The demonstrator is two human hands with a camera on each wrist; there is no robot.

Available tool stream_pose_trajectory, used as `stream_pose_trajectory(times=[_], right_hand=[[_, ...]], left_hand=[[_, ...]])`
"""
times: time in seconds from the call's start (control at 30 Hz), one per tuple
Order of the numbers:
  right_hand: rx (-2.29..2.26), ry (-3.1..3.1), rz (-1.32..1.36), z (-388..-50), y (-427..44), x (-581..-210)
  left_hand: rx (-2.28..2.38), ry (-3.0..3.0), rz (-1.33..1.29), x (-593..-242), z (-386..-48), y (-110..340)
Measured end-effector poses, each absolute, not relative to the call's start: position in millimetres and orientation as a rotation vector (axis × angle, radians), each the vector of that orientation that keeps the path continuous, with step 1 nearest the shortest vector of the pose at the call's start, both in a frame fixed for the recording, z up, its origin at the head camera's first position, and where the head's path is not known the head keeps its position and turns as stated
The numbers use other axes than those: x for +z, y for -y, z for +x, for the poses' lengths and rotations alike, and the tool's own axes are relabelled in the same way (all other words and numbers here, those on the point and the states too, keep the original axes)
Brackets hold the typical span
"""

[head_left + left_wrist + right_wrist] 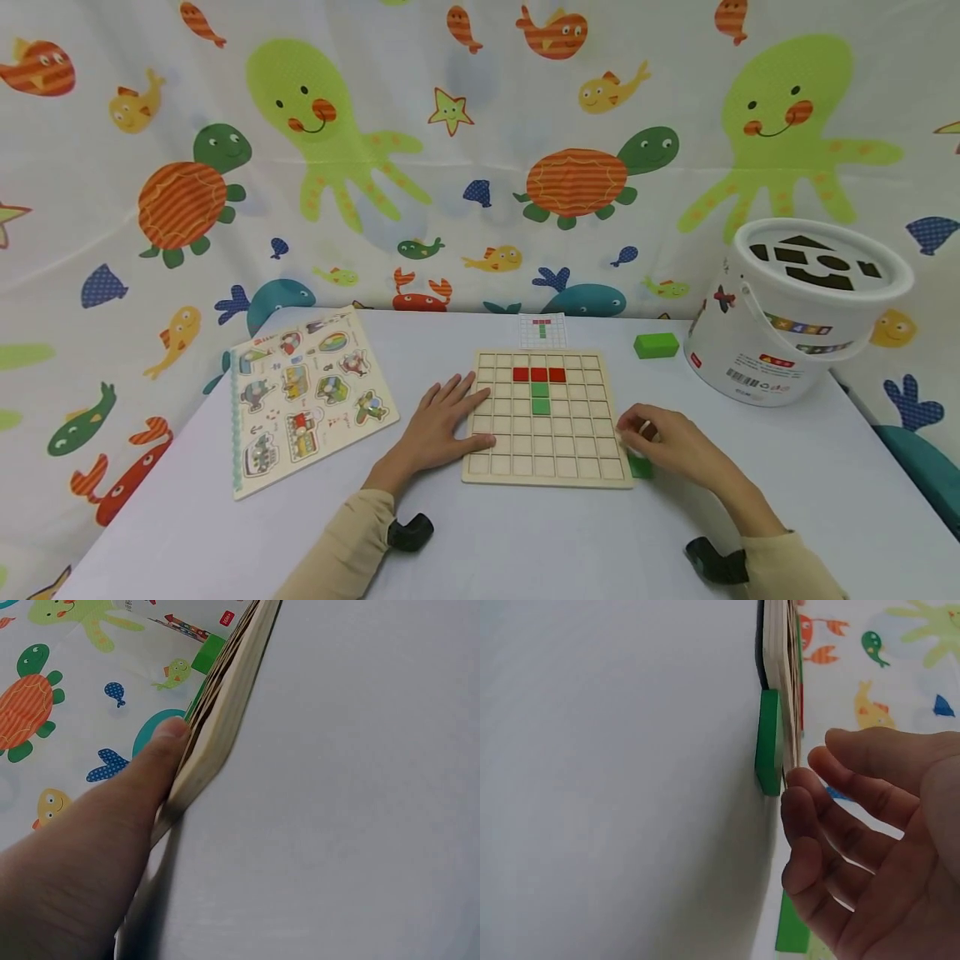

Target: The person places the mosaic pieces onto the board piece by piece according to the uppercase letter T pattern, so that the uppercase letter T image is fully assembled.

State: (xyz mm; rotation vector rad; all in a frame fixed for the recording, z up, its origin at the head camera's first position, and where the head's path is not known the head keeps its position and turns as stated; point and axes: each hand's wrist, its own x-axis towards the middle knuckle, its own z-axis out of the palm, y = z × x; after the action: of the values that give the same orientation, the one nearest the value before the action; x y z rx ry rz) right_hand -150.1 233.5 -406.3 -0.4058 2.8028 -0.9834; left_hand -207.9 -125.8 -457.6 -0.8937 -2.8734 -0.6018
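A wooden grid board (588, 446) lies on the table, with three red squares in a row and two green squares (540, 406) below their middle. My left hand (442, 425) rests at its left edge, fingers spread and thumb on the board; the left wrist view shows the thumb along the board edge (232, 705). At the right edge hovers my right hand (671, 442), its fingers loosely bent, with nothing visible between thumb and fingertips (802, 780). Beneath it, a green block (769, 742) sits against the board's edge near the lower right corner.
Behind the board lies a small pattern card (555, 337) printed with a red and green T. Another green block (656, 345) stands at the back right, beside a white bucket (738, 350) with a slotted lid. A picture puzzle board (337, 450) lies at the left.
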Motion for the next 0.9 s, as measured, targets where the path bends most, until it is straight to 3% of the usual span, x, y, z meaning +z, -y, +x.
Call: stream_pose_trajectory(times=[0.33,0.9], right_hand=[[-0.835,-2.794,-0.606,-132,-248,-406],[-0.565,-2.971,-0.518,-122,-245,-405]], left_hand=[[-0.613,2.883,-0.883,-456,-206,127],[-0.636,2.861,-0.897,-454,-205,126]])
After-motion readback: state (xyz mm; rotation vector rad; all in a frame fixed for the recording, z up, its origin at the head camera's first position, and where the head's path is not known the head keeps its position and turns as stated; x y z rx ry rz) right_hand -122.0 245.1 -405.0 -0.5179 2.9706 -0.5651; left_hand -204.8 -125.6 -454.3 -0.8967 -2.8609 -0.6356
